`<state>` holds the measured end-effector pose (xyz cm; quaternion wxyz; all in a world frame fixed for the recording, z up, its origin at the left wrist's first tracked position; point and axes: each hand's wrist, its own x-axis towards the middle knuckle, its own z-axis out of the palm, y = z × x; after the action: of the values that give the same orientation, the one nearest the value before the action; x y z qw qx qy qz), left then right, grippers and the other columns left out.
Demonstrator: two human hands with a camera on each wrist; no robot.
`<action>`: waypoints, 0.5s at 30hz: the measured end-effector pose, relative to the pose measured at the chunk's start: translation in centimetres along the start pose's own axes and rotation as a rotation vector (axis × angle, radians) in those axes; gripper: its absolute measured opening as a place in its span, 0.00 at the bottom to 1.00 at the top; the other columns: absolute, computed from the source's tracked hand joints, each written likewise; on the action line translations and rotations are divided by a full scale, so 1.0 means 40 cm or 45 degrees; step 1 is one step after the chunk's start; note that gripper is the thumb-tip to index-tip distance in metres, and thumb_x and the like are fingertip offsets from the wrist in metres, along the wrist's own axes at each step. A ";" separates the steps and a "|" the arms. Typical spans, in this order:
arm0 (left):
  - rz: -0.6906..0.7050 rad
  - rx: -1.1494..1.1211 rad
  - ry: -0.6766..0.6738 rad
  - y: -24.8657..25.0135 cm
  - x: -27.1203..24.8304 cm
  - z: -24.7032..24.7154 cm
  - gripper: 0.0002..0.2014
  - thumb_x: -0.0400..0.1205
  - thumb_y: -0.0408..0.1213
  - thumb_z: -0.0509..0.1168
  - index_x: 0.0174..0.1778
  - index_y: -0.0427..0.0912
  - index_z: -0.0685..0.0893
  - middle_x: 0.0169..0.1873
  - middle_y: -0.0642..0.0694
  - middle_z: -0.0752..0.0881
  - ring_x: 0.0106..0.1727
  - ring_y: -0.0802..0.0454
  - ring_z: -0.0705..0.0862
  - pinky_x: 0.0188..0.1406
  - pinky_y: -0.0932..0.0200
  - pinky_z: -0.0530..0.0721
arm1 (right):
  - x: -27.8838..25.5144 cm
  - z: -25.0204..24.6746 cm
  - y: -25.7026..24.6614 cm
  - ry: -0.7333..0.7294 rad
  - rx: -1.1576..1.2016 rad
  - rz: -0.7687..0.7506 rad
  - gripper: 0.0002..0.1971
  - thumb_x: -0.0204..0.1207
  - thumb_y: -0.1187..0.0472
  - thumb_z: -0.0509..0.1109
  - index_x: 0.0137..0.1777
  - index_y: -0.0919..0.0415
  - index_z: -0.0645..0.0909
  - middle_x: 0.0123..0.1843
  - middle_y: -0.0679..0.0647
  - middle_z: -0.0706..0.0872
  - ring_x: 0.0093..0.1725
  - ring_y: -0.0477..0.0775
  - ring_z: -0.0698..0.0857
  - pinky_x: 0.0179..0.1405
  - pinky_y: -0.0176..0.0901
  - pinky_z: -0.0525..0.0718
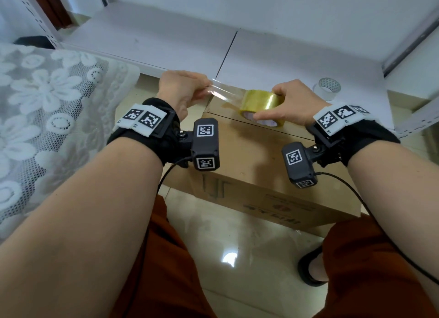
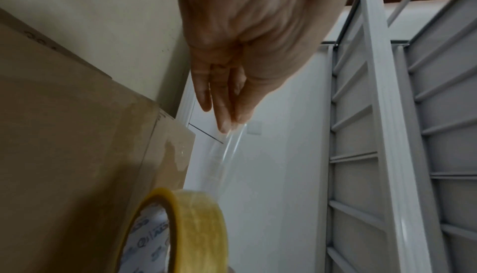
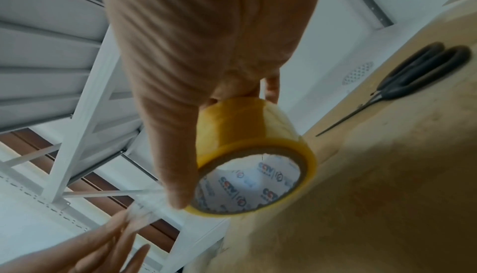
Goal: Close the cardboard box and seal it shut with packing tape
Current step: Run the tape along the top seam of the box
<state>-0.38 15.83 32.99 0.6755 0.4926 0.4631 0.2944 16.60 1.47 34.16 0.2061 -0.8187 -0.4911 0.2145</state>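
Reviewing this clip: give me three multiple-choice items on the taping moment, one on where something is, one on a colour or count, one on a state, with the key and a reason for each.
1. Where do the scissors lie?
A. on the cardboard box
B. on the floor
C. on the lace cloth

2. What colour is the tape roll held in the right hand?
A. blue
B. yellowish
C. black

3. What is the left hand doing?
A. resting flat on the box
B. pinching the free tape strip
C. hanging idle

Key: 1 A, the right wrist view shows them on the brown top; 2 B, the roll looks amber in all views; 3 B, fingertips hold the clear strip pulled taut from the roll.
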 end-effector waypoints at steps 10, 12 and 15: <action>-0.174 0.147 0.029 -0.084 0.055 -0.052 0.06 0.78 0.26 0.69 0.42 0.41 0.81 0.36 0.48 0.86 0.31 0.59 0.85 0.29 0.71 0.84 | 0.021 0.078 -0.015 0.148 -0.205 -0.080 0.21 0.70 0.77 0.64 0.63 0.67 0.69 0.53 0.61 0.75 0.51 0.61 0.74 0.42 0.46 0.68; -0.202 0.149 0.030 -0.096 0.059 -0.059 0.07 0.78 0.25 0.69 0.42 0.41 0.81 0.35 0.48 0.86 0.32 0.58 0.85 0.32 0.70 0.84 | 0.026 0.101 -0.012 0.158 -0.279 -0.115 0.19 0.70 0.76 0.64 0.61 0.68 0.71 0.57 0.64 0.76 0.56 0.63 0.74 0.46 0.48 0.70; -0.240 0.161 0.047 -0.118 0.064 -0.063 0.07 0.78 0.24 0.69 0.39 0.40 0.80 0.36 0.46 0.86 0.38 0.53 0.85 0.39 0.65 0.85 | 0.034 0.129 -0.001 0.200 -0.292 -0.110 0.18 0.70 0.76 0.64 0.60 0.69 0.72 0.59 0.66 0.75 0.59 0.64 0.73 0.48 0.45 0.67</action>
<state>-1.93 17.40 27.49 0.6592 0.4830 0.5373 0.2087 14.30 3.33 29.73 0.1580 -0.8293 -0.5295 0.0830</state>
